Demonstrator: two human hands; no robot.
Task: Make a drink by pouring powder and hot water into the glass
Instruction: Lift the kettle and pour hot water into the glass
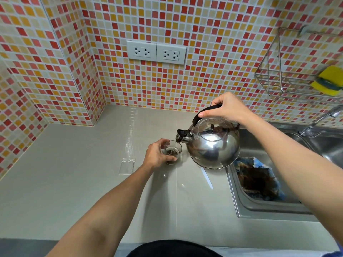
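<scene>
A smooth, glossy grey counter (74,182) runs under both bare forearms. On it lies a small flat clear bag (127,165), and nearer the sink a thin white strip (207,178). The left hand (157,153) has its fingers curled around a small clear glass (172,152) that stands on the counter with dark liquid inside. Just right of it the right hand (228,109) is closed on the black curved handle of a round, mirror-polished steel kettle (213,145), tilted so its dark-capped spout sits over the glass rim, with a thin stream falling in. To the right is a brushed steel sink (241,206), where a blue cloth (259,180) with a dark brown stain lies. Behind, small square tiles in red, orange and cream cover the wall (204,34), which bears two white sockets (156,52) and a wire rack (274,78) holding a yellow and green sponge (328,80); no writing is legible
</scene>
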